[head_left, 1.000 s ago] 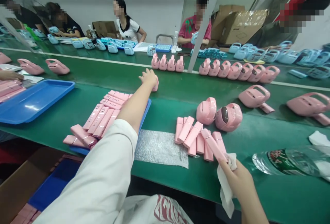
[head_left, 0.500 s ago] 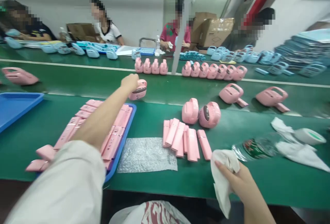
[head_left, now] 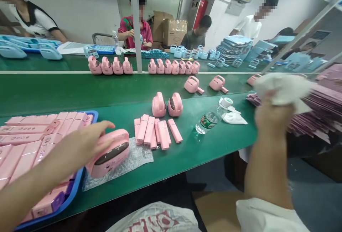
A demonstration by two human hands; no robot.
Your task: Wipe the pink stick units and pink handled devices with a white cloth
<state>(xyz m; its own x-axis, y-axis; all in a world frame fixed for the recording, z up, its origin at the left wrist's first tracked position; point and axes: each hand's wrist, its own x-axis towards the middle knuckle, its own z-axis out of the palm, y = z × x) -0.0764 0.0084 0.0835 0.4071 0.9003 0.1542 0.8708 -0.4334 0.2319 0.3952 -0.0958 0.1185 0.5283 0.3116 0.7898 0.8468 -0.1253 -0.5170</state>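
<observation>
Green counter (head_left: pixel 187 153) fills most of the view, with a belt strip running along its far side and co-workers seated beyond it among blue devices. Near the left edge sits a blue tray (head_left: pixel 77 185) packed with flat pink bars, their long sides running roughly toward the far edge. Just right of the tray, at the near edge, lies a sheet of bubble wrap (head_left: pixel 139 157). Over that sheet the left hand (head_left: pixel 82 146) holds a pink handled device (head_left: pixel 110 153), fingers (head_left: pixel 104 127) draped across its top and thumb hidden beneath; the device lies tilted, its long axis running left to right, its dark front panel facing the near edge, and its lower end seems to rest on or just above the wrap. The right hand (head_left: pixel 269 111) is raised well apart, off the counter's right end, fingers bunched shut around a crumpled white cloth (head_left: pixel 283 88), so the left hand is by far the nearer to the device. Mid-counter stand two upright pink devices (head_left: pixel 167 104), with a loose row of pink bars (head_left: pixel 156 130) just in front of them. Right of these lies a clear water bottle (head_left: pixel 212 116) on its side, beside another white cloth (head_left: pixel 235 118).
</observation>
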